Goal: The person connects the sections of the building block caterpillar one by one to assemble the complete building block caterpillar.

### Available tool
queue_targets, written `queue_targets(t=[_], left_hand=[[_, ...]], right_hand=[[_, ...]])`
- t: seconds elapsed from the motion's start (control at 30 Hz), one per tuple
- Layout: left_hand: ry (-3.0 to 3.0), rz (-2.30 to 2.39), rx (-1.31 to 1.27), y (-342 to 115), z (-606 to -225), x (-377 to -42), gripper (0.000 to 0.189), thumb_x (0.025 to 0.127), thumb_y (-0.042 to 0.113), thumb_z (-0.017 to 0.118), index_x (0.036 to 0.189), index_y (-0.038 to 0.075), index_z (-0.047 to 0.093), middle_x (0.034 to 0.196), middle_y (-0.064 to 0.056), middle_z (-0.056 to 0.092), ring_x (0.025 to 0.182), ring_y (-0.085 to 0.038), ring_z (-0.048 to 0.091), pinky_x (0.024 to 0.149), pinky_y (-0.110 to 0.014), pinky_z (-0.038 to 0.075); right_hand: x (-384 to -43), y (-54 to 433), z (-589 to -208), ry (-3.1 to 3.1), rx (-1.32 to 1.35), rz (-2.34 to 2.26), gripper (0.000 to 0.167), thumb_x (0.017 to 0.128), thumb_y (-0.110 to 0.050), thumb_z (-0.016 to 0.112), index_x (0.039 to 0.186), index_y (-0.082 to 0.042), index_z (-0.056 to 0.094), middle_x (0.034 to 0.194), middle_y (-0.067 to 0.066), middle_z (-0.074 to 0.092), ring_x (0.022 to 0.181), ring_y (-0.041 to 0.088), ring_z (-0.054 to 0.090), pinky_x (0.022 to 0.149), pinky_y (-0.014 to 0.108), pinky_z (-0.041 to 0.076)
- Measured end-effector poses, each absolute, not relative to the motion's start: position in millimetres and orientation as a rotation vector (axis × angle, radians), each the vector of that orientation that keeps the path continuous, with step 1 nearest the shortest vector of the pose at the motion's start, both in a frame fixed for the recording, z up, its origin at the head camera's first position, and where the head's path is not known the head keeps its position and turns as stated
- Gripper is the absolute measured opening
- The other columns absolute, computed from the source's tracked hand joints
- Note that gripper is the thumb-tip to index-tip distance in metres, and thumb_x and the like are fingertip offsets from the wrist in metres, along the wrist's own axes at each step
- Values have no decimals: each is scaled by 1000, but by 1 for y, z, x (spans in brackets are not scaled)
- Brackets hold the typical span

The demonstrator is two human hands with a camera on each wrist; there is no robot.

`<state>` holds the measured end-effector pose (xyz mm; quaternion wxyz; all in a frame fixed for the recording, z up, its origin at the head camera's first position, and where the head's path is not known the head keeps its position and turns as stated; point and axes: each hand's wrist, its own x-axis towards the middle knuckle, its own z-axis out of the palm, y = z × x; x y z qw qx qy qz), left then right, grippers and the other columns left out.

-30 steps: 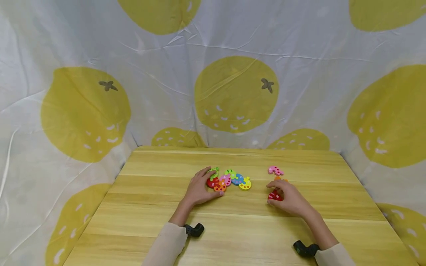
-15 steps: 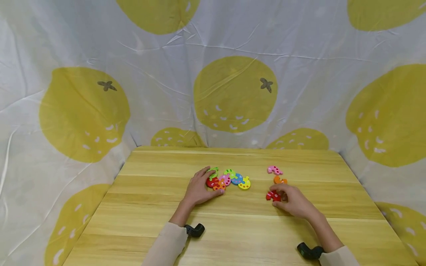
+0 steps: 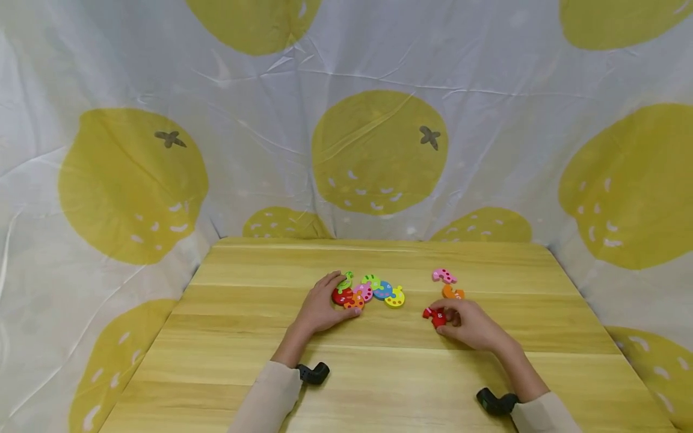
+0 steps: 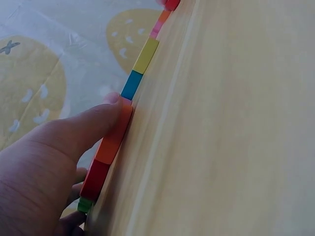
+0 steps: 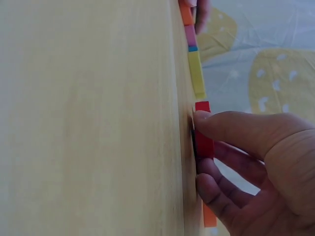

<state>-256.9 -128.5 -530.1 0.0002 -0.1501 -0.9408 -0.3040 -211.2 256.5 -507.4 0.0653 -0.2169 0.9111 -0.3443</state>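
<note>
A row of joined, numbered puzzle pieces in several colours lies left of centre on the table. My left hand holds its left end, with the thumb against the orange piece and the fingers around the far side by the red and green pieces. To the right, my right hand pinches a loose red puzzle piece marked 8 between thumb and fingers. In the right wrist view this red piece stands slightly off the tabletop, near the yellow end piece.
Behind the right hand lie a loose orange puzzle piece and a pink one, apart from the row. The wooden table ends at a hanging cloth printed with yellow fruit.
The right hand has shifted its hold on the red piece, and that piece has moved left, away from the loose orange one. The left hand stays at the row's end.
</note>
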Motion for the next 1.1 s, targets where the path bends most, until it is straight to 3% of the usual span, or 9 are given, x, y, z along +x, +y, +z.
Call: queue_targets(t=[0.5, 0.67, 0.9, 1.1], left_hand=[[-2933, -990, -499, -134, -531, -259, 92, 78, 68, 77, 152, 20, 51, 166, -1, 38, 154, -29, 34, 122, -54, 35], [-2919, -999, -498, -134, -530, -258, 86, 82, 64, 75, 151, 19, 52, 166, -2, 38, 155, -30, 32, 122, -57, 34], [-2929, -1013, -526, -134, -532, -259, 83, 85, 59, 74, 153, 17, 51, 167, -4, 35, 157, -31, 28, 123, -59, 31], [-2960, -1018, -551, -135, -531, -260, 81, 87, 54, 72, 156, 19, 47, 169, -4, 32, 158, -31, 26, 124, -59, 28]], right_hand=[[-233, 233, -501, 2855, -581, -1126, 40, 87, -8, 81, 126, -13, 69, 89, 2, 60, 76, 16, 52, 64, 24, 44], [-242, 223, -497, 2821, -561, -1148, 40, 89, -10, 79, 128, -13, 69, 97, 3, 64, 82, 19, 54, 68, 24, 47], [-254, 212, -496, 2817, -593, -1165, 42, 90, -9, 77, 131, -13, 68, 121, 3, 69, 94, 20, 59, 75, 27, 52], [-267, 203, -500, 2805, -667, -1150, 41, 92, -5, 74, 132, -11, 68, 123, 6, 70, 94, 19, 62, 71, 26, 53]])
